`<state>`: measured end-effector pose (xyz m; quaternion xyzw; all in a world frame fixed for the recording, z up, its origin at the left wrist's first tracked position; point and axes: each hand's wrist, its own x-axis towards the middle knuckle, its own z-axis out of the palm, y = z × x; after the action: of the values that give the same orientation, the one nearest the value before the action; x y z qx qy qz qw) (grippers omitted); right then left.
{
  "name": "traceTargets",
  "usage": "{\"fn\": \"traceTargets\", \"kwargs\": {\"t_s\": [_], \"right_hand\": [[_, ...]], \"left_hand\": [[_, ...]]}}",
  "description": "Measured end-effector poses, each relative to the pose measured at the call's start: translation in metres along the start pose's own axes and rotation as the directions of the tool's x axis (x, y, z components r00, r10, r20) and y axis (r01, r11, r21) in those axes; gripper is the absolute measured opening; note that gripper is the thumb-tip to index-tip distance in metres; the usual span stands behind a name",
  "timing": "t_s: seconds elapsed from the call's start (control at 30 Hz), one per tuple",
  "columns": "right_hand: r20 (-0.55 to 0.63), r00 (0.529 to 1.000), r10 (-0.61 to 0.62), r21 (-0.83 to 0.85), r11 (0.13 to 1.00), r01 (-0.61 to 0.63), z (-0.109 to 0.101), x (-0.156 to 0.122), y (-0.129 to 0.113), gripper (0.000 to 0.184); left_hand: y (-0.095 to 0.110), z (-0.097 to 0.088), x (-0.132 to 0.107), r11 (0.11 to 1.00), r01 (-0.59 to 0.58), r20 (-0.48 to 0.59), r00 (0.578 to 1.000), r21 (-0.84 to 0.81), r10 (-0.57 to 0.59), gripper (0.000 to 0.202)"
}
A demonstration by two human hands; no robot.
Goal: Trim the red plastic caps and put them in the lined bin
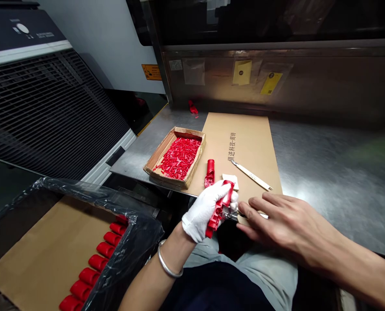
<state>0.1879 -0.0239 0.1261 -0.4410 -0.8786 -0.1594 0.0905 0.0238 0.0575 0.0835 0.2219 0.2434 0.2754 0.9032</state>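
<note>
My left hand (pixel 203 210), in a white glove, is closed around a red moulded plastic part (pixel 219 212) held tilted in front of my lap. In my bare right hand (pixel 276 220) is a small hand tool (pixel 233 215) with a metal tip and a cream handle. Its tip meets the side of the red part; most of the handle is hidden by my fingers. Just beyond my glove, a second red plastic part (pixel 210 170) lies on the cardboard sheet (pixel 254 129). A folded white pad (pixel 231 180) and a cream-handled scraper-like tool (pixel 252 176) lie there too.
An open cardboard tray (pixel 153 166) of small red plastic bits stands on the metal table (pixel 315 172). A red scrap (pixel 193 107) lies farther back. At lower left, a plastic-lined box (pixel 137 216) holds a row of red parts (pixel 98 261). A louvred machine (pixel 50 108) rises behind it.
</note>
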Motion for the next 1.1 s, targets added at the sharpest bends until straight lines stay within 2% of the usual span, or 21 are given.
{"fn": "traceTargets", "kwargs": {"t_s": [0.13, 0.23, 0.4, 0.53, 0.7, 0.8, 0.9, 0.97, 1.1], "right_hand": [[0.092, 0.991, 0.097, -0.001, 0.995, -0.097, -0.002, 0.001, -0.006, 0.031], [0.100, 0.987, 0.126, -0.007, 0.992, -0.126, -0.004, 0.004, -0.007, 0.031], [0.078, 0.993, 0.091, -0.026, 0.996, -0.089, 0.001, 0.005, -0.003, 0.028], [0.031, 0.998, 0.059, 0.021, 0.998, -0.060, 0.007, 0.002, -0.002, 0.028], [0.070, 0.995, 0.078, 0.037, 0.996, -0.080, 0.007, 0.001, -0.003, 0.031], [0.130, 0.985, 0.111, 0.040, 0.992, -0.117, 0.001, 0.003, -0.002, 0.027], [0.202, 0.970, 0.135, 0.073, 0.986, -0.152, -0.004, 0.005, -0.002, 0.027], [0.214, 0.966, 0.147, 0.066, 0.984, -0.164, -0.005, 0.006, -0.003, 0.029], [0.185, 0.966, 0.180, 0.001, 0.983, -0.184, -0.005, 0.008, -0.009, 0.037]], "left_hand": [[-0.002, -0.001, 0.002, 0.997, -0.083, -0.041, 0.996, 0.002, 0.083, 0.019], [-0.006, -0.001, 0.002, 0.989, -0.146, -0.119, 0.983, -0.020, 0.143, 0.022], [-0.010, 0.000, 0.003, 0.976, -0.217, -0.148, 0.967, -0.035, 0.209, 0.020], [-0.011, 0.000, 0.004, 0.968, -0.249, -0.149, 0.959, -0.045, 0.240, 0.021], [-0.011, -0.005, 0.006, 0.972, -0.204, -0.144, 0.972, -0.114, 0.187, 0.027], [-0.011, -0.008, 0.006, 0.981, -0.111, -0.094, 0.991, -0.158, 0.097, 0.025], [-0.011, -0.008, 0.006, 0.982, -0.072, -0.037, 0.997, -0.175, 0.067, 0.022], [-0.010, -0.006, 0.006, 0.981, -0.093, -0.046, 0.995, -0.171, 0.086, 0.020], [-0.010, 0.000, 0.006, 0.969, -0.196, -0.154, 0.973, -0.149, 0.173, 0.019]]}}
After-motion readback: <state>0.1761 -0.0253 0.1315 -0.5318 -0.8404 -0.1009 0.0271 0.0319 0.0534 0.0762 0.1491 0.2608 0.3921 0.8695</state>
